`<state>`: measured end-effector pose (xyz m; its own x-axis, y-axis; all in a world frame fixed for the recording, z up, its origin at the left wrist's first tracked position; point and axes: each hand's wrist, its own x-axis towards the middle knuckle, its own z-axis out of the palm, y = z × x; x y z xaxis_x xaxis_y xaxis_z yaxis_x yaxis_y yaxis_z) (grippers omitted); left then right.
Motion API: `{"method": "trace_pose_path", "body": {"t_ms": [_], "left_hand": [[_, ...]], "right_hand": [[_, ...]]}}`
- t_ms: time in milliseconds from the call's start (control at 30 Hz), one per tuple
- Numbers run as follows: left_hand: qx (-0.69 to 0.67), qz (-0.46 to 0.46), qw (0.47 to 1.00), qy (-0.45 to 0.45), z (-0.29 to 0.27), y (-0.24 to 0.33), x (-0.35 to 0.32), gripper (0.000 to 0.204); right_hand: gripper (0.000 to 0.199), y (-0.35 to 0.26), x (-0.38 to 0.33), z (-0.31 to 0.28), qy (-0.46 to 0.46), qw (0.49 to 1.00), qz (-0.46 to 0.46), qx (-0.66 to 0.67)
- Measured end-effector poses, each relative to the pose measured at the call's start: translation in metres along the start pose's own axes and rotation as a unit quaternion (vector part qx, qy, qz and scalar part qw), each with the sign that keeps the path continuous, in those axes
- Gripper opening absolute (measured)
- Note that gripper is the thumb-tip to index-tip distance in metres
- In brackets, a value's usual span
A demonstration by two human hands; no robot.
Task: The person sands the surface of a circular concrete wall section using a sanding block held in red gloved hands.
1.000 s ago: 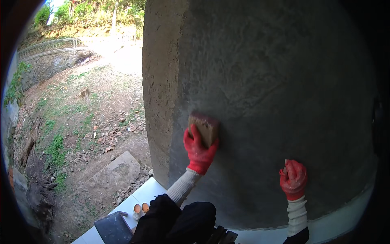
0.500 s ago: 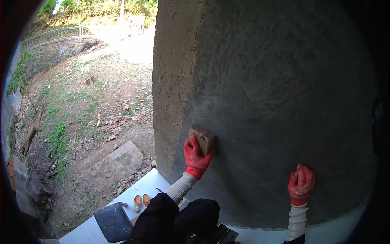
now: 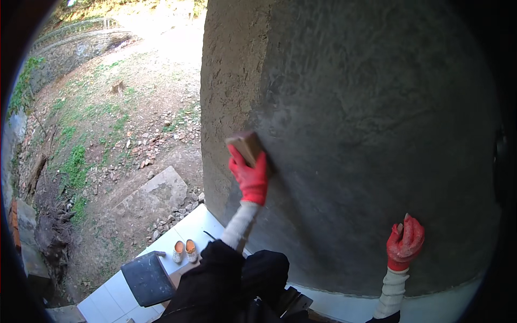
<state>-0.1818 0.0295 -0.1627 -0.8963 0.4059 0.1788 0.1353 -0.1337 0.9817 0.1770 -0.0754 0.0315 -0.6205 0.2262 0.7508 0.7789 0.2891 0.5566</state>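
Observation:
My left hand [image 3: 250, 177], in a red-coated glove with a pale cuff, grips a brick-shaped block [image 3: 246, 146]. The block has a tan face and a darker reddish-brown side, and it is against the wall where rough brown plaster [image 3: 235, 81] meets smooth dark grey plaster [image 3: 355, 145]. Lower down on the right, my right hand [image 3: 405, 245], gloved the same way, is up against the grey surface. Its fingers are curled, with small greyish bits showing at the tips; whether these are glove ends or a held thing is unclear.
White tiles [image 3: 110, 301] form a ledge along the wall's foot. On them stand a pair of shoes [image 3: 184, 251] and a dark stool-like seat [image 3: 147, 282] near my knees. Beyond the ledge lie rubble, a concrete slab [image 3: 161, 188] and a dirt slope with a tree stump [image 3: 118, 87].
My left hand has moved up and a little left with the block, which now reaches the rough plaster edge. The right hand has shifted slightly right, its fingers a bit more raised.

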Motion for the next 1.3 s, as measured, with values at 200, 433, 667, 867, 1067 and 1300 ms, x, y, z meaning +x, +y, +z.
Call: {"method": "trace_pose_path", "body": {"t_ms": [200,433,667,867,1067,1300], "left_hand": [[-0.147,0.534,0.803,-0.218,0.001,0.079,-0.155,0.075],[-0.041,0.080,0.996,-0.027,-0.001,0.037,-0.044,0.096],[-0.087,0.411,0.900,-0.118,0.001,0.083,-0.101,0.083],[-0.019,0.167,0.986,-0.018,0.010,0.044,-0.046,0.093],[0.004,0.138,0.990,-0.006,0.013,0.019,-0.070,0.105],[0.028,0.110,0.980,-0.162,-0.031,-0.090,-0.204,0.119]], "right_hand": [[0.021,0.005,-0.009,-0.003,-0.024,1.000,0.002,0.000],[0.022,0.005,-0.009,-0.003,-0.032,0.999,-0.008,0.000],[0.023,0.004,-0.010,-0.005,-0.039,0.999,0.009,-0.014],[0.023,0.008,-0.010,-0.005,-0.030,0.999,-0.017,-0.022],[0.023,0.002,-0.005,0.001,-0.031,0.999,-0.014,-0.012],[0.028,0.004,-0.009,-0.004,-0.035,0.999,-0.008,-0.001]]}}
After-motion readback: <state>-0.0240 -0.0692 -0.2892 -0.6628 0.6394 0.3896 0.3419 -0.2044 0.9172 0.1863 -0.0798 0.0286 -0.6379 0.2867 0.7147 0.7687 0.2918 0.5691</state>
